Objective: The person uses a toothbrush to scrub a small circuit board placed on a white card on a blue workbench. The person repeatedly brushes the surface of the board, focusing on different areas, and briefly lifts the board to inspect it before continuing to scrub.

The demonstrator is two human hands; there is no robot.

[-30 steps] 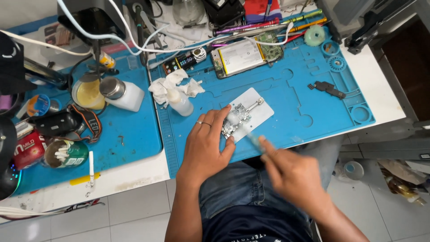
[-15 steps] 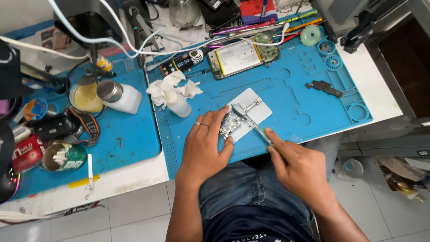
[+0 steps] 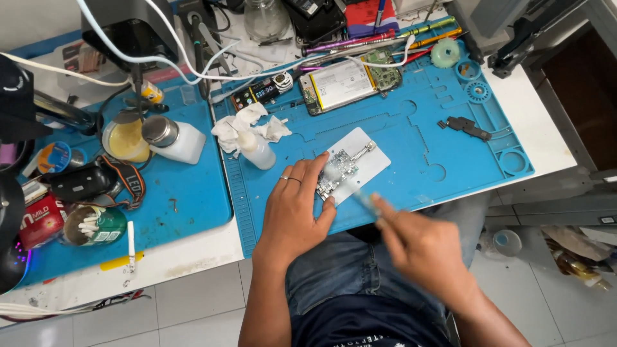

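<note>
Metal clamp plate (image 3: pixel 360 160) pinned under left hand (image 3: pixel 297 209) fingers (image 3: pixel 315 172), spread flat.

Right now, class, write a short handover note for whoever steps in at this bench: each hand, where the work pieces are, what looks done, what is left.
Left hand: flat on the blue silicone work mat, fingers pinning the small silver circuit board on its white rectangular holder plate.
Right hand: blurred in motion, gripping a thin tool pointed at the board; the tip is unclear.
Nearby: small clear squeeze bottle and crumpled white tissue beside the plate; an opened phone at the mat's far edge.
Done: board mounted on plate. Left: work on the board appears unfinished.
</note>
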